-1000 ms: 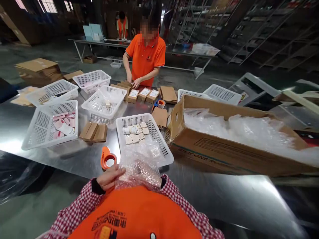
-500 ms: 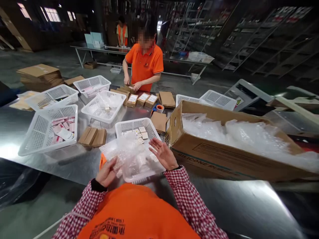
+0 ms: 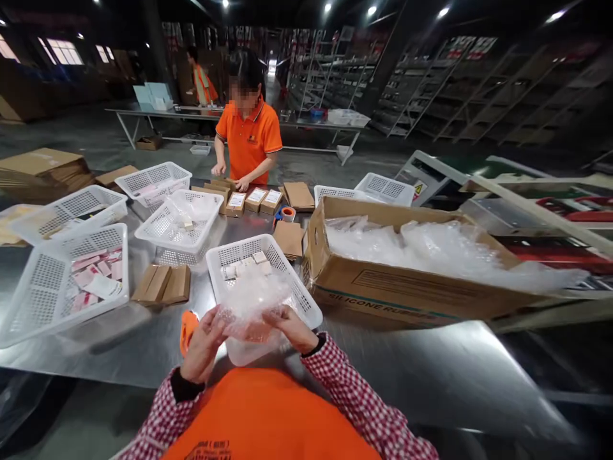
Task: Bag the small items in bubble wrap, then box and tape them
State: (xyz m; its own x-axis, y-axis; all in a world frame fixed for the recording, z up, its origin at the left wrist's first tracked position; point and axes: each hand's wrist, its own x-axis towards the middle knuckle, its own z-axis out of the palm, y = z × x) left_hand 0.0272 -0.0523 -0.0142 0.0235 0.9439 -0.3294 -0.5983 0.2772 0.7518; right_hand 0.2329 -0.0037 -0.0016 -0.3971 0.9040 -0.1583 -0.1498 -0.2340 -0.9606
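Observation:
A clear bubble-wrap bag (image 3: 251,297) is held up between both hands, over the near part of a white perforated basket (image 3: 306,305). My left hand (image 3: 204,345) pinches its left edge, and my right hand (image 3: 292,327) grips its right edge. Small white boxes (image 3: 258,257) lie in the basket beyond the bag, partly covered by it. An orange tool (image 3: 188,332) rests on the metal table just left of my left hand. Folded brown cartons (image 3: 163,284) lie farther left.
A long cardboard box (image 3: 383,284) of clear bags stands at the right. White baskets (image 3: 62,281) fill the left side. Across the table (image 3: 407,358), a person in orange (image 3: 251,137) handles small cartons (image 3: 255,197). A tape roll (image 3: 288,214) lies near them.
My right hand has moved down and left and now grips the bag, where before it was open. The bag is lifted between both hands. The view has shifted right.

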